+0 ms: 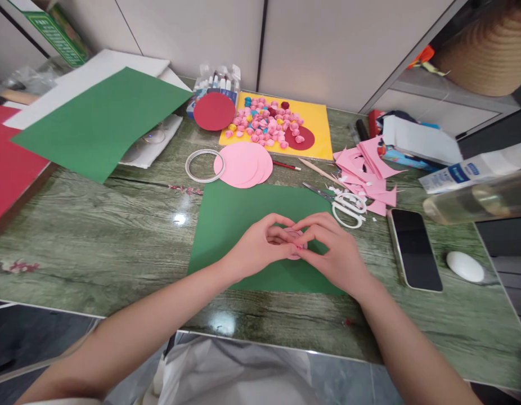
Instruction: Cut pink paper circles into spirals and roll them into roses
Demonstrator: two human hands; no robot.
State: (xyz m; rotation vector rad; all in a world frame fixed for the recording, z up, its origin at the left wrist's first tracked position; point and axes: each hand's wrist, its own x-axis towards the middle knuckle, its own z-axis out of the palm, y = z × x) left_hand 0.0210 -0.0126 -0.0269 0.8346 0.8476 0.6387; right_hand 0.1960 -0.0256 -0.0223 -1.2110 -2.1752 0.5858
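Observation:
Both my left hand and my right hand are closed around one small coiled piece of pink paper, their fingertips meeting over it. Fingers cover much of the coil. Beneath them lies a green paper sheet. Just beyond it are several stacked pink paper circles, overlapped on the left by a roll of tape. White-handled scissors rest at the green sheet's far right corner, with pink paper scraps behind them.
Many small rolled paper flowers sit on a yellow sheet at the back. A red circle leans against a marker pack. To the right are a phone, a white mouse and a clear bottle. Large green paper lies left.

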